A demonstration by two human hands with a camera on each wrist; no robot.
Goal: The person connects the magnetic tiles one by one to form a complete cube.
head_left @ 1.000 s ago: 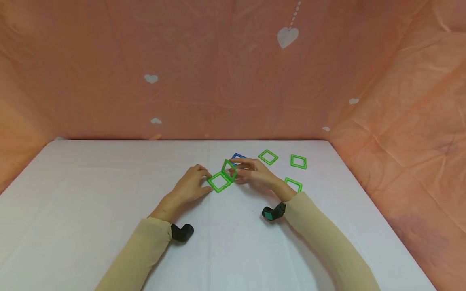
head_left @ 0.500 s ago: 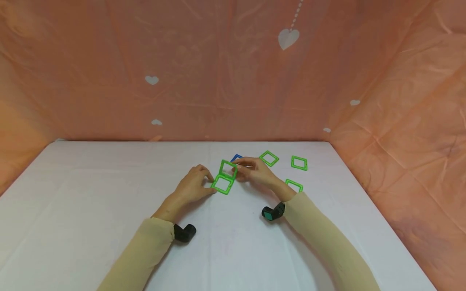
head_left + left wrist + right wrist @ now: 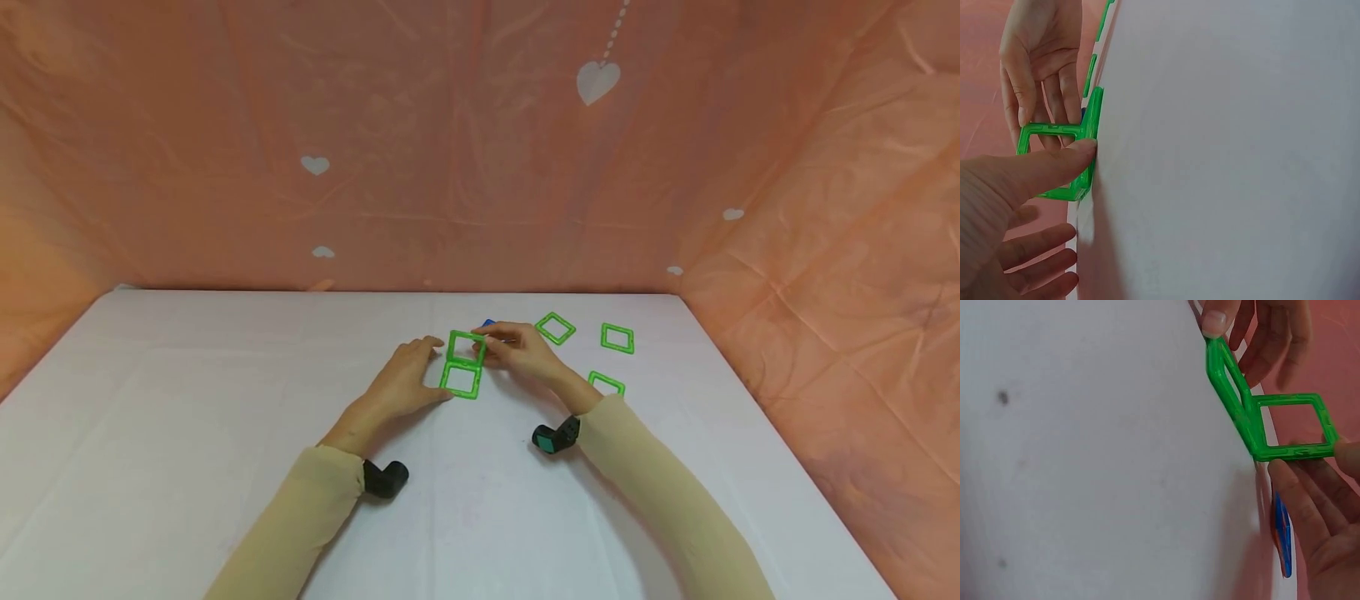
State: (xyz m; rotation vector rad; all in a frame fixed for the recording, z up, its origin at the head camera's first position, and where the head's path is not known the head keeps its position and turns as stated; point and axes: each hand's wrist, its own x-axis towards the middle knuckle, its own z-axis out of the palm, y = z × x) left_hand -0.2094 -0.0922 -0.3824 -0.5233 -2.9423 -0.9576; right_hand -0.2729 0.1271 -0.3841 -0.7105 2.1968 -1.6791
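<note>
Two green square-frame magnetic tiles meet along one edge in front of me. The near tile [image 3: 461, 394] lies low at the tabletop, while the far tile [image 3: 467, 335] stands up from it at an angle. My left hand [image 3: 399, 385] touches the near tile's corner with its thumb [image 3: 1063, 165]; its other fingers stretch out apart from the tiles. With thumb and finger, my right hand [image 3: 527, 354] pinches the far tile at its right side. A blue tile [image 3: 1282, 537] lies behind the right hand, which mostly hides it in the head view.
Several more green tiles lie to the right: one turned like a diamond [image 3: 564, 321], a far-right tile [image 3: 617, 350], and a tile [image 3: 606, 378] partly behind the right forearm. The white table [image 3: 187, 417] ends at an orange curtain [image 3: 420, 167].
The joined tiles have turned and now face me more squarely, with the near one shifted slightly right. My left index finger has come off the near tile. The right hand keeps its pinch.
</note>
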